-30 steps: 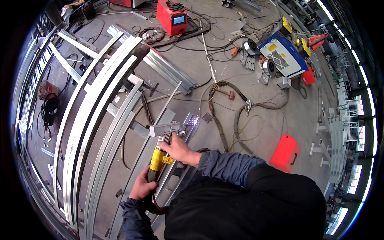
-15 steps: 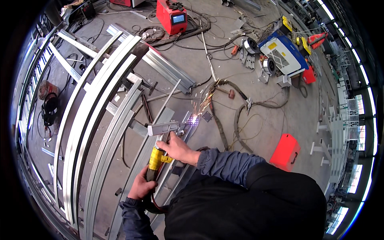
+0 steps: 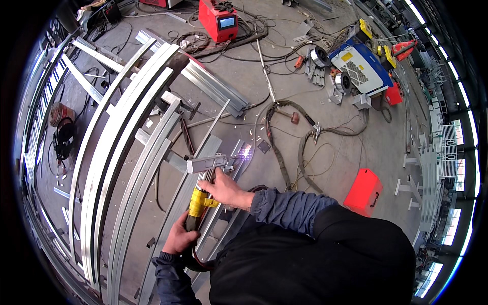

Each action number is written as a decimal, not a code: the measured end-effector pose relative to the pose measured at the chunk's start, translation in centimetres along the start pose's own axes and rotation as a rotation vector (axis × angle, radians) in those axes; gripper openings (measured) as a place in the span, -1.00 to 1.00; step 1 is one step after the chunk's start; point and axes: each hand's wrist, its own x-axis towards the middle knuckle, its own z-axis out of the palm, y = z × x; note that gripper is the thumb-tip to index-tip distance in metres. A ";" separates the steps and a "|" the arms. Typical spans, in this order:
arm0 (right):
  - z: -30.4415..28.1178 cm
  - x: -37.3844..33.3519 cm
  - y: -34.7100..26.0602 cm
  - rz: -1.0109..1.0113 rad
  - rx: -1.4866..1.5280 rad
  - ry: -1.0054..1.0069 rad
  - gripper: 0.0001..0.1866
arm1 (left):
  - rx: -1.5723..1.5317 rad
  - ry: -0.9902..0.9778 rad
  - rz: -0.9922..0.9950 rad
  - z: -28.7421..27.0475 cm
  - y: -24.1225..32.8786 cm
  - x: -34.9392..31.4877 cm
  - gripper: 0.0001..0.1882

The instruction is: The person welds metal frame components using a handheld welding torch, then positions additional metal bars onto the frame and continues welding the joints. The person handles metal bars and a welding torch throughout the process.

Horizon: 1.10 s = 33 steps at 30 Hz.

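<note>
My left hand [image 3: 179,238] wraps round the lower, dark end of a welding torch [image 3: 197,202] bound with yellow tape. Closed around the torch's upper part is my right hand [image 3: 224,189], its thumb toward the head. A silver box-like metal piece [image 3: 203,163] sits across the torch head; whether it is fixed there I cannot tell. Beyond it, a bright violet-white glow [image 3: 246,153] burns at the end of a long metal profile [image 3: 235,147], with a few sparks flying off. A cable runs from the torch's lower end past my left wrist.
Long silver metal profiles [image 3: 127,101] lie on supports to my left. A red machine with a screen [image 3: 219,23] stands at the far side. Thick hoses [image 3: 277,142] and a hammer [image 3: 294,118] lie on the floor. A red box [image 3: 363,193] and a blue-white machine [image 3: 358,68] are at right.
The dense spray of orange sparks above the glow has thinned to a few scattered specks. Both hands and the torch stay almost in place.
</note>
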 end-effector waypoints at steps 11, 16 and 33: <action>-0.2 -1.0 -1.4 -0.026 0.015 -0.006 -0.29 | 0.047 0.012 0.009 -0.4 -0.6 -0.5 -0.12; -0.5 -1.5 -2.4 -0.028 0.007 -0.012 -0.29 | 0.027 0.004 0.021 -0.1 -0.2 -0.8 -0.13; -0.2 -3.7 -3.1 -0.125 -0.012 -0.006 -0.30 | 0.028 0.031 0.038 0.5 -0.7 -2.8 -0.10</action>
